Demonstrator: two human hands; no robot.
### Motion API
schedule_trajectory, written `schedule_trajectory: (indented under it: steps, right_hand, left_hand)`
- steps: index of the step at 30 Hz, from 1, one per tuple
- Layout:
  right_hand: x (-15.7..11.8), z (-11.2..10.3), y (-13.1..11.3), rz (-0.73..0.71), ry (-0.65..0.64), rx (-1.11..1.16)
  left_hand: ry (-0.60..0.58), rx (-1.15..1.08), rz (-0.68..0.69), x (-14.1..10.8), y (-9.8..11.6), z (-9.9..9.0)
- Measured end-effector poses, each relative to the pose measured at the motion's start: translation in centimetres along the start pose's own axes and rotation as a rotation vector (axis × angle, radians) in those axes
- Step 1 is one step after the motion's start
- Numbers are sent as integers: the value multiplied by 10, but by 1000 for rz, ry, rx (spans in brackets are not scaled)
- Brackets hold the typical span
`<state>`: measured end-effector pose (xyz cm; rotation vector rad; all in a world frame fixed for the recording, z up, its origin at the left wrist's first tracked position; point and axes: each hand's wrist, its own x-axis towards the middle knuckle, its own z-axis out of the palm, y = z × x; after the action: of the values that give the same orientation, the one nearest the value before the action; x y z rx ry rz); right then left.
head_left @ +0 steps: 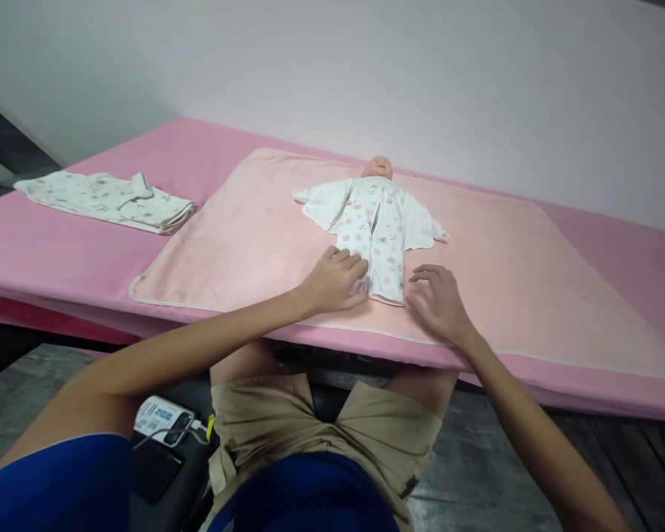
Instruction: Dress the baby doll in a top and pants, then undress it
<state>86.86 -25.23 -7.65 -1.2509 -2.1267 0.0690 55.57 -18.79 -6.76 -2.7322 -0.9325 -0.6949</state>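
Note:
A baby doll [377,168] lies face up on a peach blanket [255,236], its head toward the wall. White clothes with wide plain sleeves spread out to its sides, and a white printed baby garment [385,247] with two trouser-like legs covers its front. My left hand [337,282] is at the lower end of the left leg of this garment, fingers curled in on the cloth; the fingertips are partly hidden. Just right of the other leg is my right hand [437,299], its fingers bent and apart, apparently holding nothing.
Folded white printed baby clothes [105,199] lie on the pink padded table [210,148] at left. A pale wall borders the table's far side. Below, by my left thigh, a white power bank [163,421] with a cable rests beside a dark phone-like slab [156,469].

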Motion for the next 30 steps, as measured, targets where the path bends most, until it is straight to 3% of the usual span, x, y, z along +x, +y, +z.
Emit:
schedule_trajectory:
  steps: [3,6,8,11,16,21,26,30]
  right_hand:
    - [7,-2,34,51,-1,-62]
    - [33,9,70,102,-57,-102]
    - [59,23,88,104,-123,-96]
    - [95,44,104,52,-204,-45]
    - [112,63,112,38,-178,28]
    - [106,56,104,18,-198,0]
    - [105,48,93,21,-239,-40]
    - [103,50,93,15,-197,-44]
  left_hand:
    - [-3,-60,-190,5,-43,-3]
    - [-41,-105,-342,23,-96,16]
    - [-114,-156,-361,38,-124,37]
    - [-226,-244,-260,55,-147,63]
    - [-201,-288,-193,52,-148,74]
    - [-227,-317,-137,48,-142,68]
    - [-274,-323,-184,48,-140,68]
    - [-256,-337,-207,46,-138,69]
